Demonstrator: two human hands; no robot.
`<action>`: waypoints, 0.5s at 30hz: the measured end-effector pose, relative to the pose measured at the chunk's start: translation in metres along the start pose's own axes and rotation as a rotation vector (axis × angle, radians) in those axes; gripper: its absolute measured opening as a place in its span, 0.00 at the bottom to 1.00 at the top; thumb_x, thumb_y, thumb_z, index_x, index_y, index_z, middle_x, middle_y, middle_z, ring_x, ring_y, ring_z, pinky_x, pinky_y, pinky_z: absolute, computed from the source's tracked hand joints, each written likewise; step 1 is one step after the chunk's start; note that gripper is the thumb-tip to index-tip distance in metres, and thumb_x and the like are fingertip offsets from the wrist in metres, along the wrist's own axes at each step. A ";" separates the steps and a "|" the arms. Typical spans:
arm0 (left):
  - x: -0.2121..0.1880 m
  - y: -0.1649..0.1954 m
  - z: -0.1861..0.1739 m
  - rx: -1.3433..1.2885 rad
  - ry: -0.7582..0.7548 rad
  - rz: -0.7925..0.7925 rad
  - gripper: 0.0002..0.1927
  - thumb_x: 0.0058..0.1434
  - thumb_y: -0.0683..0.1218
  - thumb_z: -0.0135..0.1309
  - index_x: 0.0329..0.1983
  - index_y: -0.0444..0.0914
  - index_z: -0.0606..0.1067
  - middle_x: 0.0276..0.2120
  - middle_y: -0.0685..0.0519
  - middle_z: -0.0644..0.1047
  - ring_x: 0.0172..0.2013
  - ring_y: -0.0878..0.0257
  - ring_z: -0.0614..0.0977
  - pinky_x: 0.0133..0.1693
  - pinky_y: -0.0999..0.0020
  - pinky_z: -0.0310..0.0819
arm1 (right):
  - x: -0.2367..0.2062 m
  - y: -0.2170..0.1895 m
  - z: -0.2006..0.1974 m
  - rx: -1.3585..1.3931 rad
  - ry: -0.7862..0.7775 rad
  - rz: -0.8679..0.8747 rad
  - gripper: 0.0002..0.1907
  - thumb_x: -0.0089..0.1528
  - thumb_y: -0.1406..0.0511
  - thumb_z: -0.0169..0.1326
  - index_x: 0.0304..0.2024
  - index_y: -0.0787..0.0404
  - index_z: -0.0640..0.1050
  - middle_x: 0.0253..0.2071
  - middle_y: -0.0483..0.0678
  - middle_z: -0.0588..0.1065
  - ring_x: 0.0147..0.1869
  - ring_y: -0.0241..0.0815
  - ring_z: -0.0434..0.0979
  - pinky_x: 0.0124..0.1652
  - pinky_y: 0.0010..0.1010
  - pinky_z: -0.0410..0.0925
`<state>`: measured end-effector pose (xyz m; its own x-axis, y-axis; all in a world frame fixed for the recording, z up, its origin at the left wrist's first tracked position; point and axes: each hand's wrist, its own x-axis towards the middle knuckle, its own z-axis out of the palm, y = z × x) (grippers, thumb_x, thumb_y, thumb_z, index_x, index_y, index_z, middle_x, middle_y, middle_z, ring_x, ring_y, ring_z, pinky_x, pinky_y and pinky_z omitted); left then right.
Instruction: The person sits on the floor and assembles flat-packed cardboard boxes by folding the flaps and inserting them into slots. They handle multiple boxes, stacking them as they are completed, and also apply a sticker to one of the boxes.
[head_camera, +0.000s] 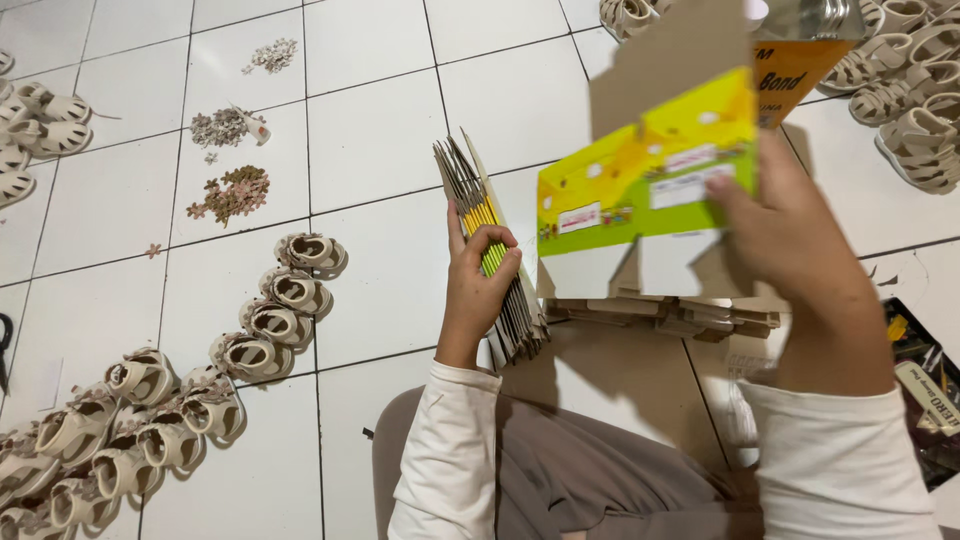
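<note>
left hand (478, 290) clamped on upright stack of flat cartons (490, 255); right hand (790, 235) pinches one light, bendable carton blank (640, 190) at its edge.

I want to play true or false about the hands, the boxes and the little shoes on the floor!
1. The left hand grips a stack of flattened boxes standing on edge. True.
2. The right hand holds a red ball. False: it holds a yellow-and-green cardboard box.
3. Small beige sandals lie in a row on the white tiled floor. True.
4. The little flower-shaped pieces are piled inside a bowl. False: they lie in heaps straight on the tiles.
</note>
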<state>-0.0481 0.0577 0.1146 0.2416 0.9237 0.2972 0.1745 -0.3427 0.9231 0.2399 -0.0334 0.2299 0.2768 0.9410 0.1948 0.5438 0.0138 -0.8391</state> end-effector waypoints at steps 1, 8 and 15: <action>0.000 -0.001 0.000 0.003 -0.002 -0.011 0.04 0.60 0.44 0.59 0.37 0.41 0.76 0.75 0.30 0.54 0.79 0.43 0.40 0.70 0.52 0.49 | 0.003 -0.014 0.011 0.034 -0.047 -0.088 0.20 0.70 0.69 0.48 0.65 0.65 0.68 0.53 0.54 0.77 0.54 0.45 0.78 0.53 0.36 0.70; 0.001 -0.003 0.003 0.009 0.010 -0.022 0.05 0.60 0.44 0.59 0.39 0.41 0.77 0.75 0.27 0.46 0.78 0.42 0.42 0.70 0.54 0.51 | 0.012 -0.062 0.129 -0.330 -0.331 0.052 0.24 0.69 0.57 0.42 0.64 0.62 0.64 0.36 0.68 0.78 0.42 0.72 0.78 0.44 0.58 0.69; 0.001 0.007 -0.001 -0.126 -0.021 -0.058 0.22 0.65 0.43 0.53 0.62 0.45 0.70 0.76 0.32 0.45 0.77 0.44 0.47 0.67 0.56 0.55 | -0.001 -0.057 0.149 -0.247 -0.390 0.125 0.28 0.67 0.56 0.40 0.70 0.52 0.61 0.30 0.68 0.77 0.39 0.71 0.77 0.41 0.56 0.68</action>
<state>-0.0473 0.0561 0.1219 0.2544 0.9372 0.2384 0.0681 -0.2633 0.9623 0.0905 0.0159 0.2015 0.0592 0.9877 -0.1447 0.7105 -0.1435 -0.6889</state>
